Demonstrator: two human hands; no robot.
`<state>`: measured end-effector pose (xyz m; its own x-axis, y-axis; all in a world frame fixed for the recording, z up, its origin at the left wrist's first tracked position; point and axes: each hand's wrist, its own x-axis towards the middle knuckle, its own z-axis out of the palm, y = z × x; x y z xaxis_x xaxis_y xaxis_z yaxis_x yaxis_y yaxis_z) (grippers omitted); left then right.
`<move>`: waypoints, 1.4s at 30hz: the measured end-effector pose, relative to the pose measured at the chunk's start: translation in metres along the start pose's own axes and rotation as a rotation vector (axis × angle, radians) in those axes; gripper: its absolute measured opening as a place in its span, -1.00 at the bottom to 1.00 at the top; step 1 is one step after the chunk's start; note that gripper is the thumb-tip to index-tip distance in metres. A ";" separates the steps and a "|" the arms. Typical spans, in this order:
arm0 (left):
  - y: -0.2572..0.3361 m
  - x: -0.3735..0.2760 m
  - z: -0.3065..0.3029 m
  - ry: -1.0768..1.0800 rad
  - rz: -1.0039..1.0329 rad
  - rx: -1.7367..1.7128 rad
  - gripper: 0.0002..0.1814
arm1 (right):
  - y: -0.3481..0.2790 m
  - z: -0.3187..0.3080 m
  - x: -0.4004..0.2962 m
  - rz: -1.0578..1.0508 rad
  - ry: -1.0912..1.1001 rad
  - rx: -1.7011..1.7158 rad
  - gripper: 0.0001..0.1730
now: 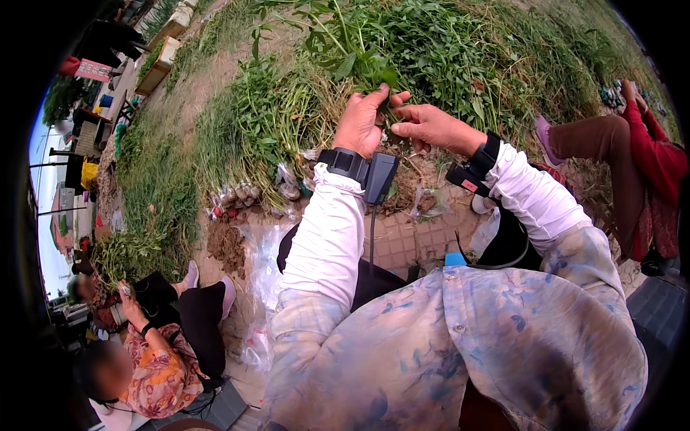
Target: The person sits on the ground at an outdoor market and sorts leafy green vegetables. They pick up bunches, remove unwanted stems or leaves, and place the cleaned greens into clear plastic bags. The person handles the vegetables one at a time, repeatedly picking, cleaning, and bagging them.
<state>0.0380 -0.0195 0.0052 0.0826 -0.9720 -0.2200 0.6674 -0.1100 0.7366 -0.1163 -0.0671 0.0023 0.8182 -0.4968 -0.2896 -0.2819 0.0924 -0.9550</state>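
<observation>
My left hand (364,116) holds the stems of a small bunch of leafy green plants (350,59), thumb on top, with the leaves pointing away from me. Close at its right, my right hand (431,126) has its thumb and fingers pinched at the lower stems. Beyond both hands lies a large heap of cut or pulled leafy plants (442,48). Left of my hands, more plants (269,113) lie with their root ends towards me, several of them wrapped in clear plastic bags (242,194) with soil inside. Both wrists carry black strapped devices.
Clear plastic sheeting (261,291) and loose soil (226,248) lie on the brick paving (396,237). A seated person in an orange patterned top (161,372) is at lower left, another in red (655,167) at right. A foam box of plants (159,67) stands at upper left.
</observation>
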 end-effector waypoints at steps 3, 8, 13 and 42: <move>0.006 0.000 -0.010 0.000 0.014 0.060 -0.82 | 0.003 -0.002 -0.001 0.049 -0.074 -0.070 -0.73; 0.009 0.000 -0.014 0.001 0.048 0.023 -0.77 | 0.010 0.000 -0.006 0.139 -0.162 -0.032 -0.77; 0.008 0.002 -0.017 0.010 0.061 0.005 -0.74 | 0.008 0.006 -0.005 0.177 -0.120 -0.014 -0.73; -0.005 -0.011 0.007 0.019 0.000 0.047 -0.69 | 0.004 0.007 -0.004 0.049 -0.019 -0.032 -0.77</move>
<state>0.0284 -0.0092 0.0082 0.0971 -0.9678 -0.2321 0.6321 -0.1202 0.7655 -0.1167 -0.0590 -0.0008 0.8125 -0.4758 -0.3370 -0.3370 0.0885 -0.9374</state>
